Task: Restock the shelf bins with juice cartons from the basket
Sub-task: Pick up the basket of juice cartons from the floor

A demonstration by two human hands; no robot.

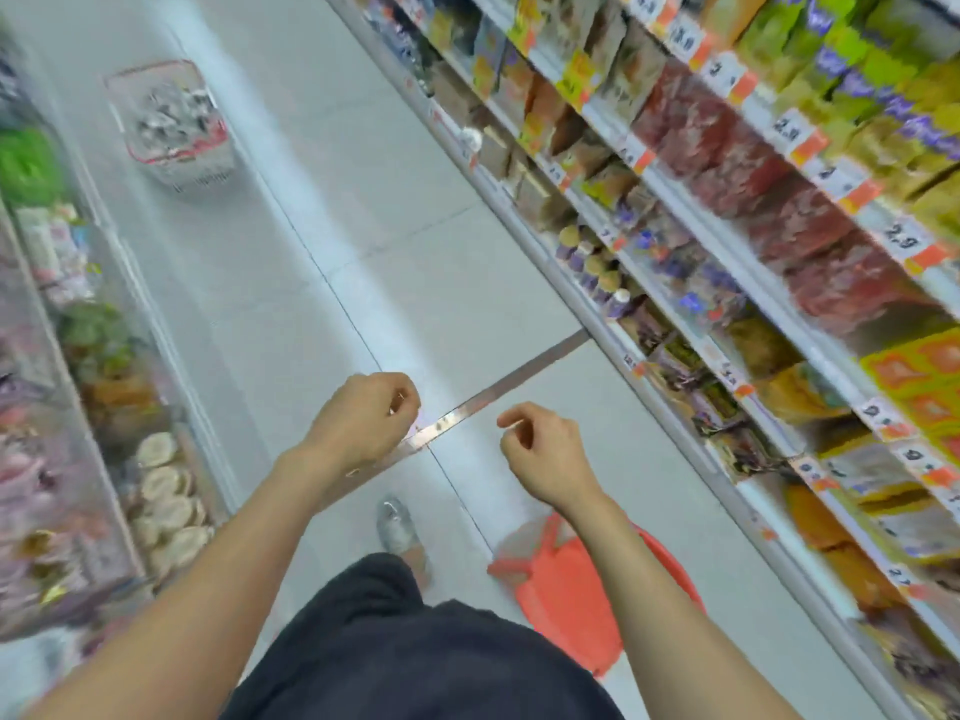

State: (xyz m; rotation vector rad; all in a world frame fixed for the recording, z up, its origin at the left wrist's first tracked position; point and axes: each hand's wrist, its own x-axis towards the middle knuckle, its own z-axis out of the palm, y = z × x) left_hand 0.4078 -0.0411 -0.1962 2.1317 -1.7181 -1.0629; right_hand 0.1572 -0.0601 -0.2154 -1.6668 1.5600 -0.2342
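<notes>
While the left hand (363, 418) and right hand (545, 454) hover empty, an orange basket (566, 605) sits on the floor.
Both hands' fingers are loosely curled around nothing. The orange basket lies under the right forearm, near the shelves (670, 192); a clear red-rimmed basket (171, 127) stands farther up the aisle, contents blurred.

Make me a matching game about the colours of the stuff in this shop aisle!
Things:
1. near basket
2. far basket
3. shoe
4. person's clothing

Colours:
A. silver
B. pale with a red rim
C. black
D. orange

Pairs: 1-D, 2-B, 3-A, 4-C
</notes>
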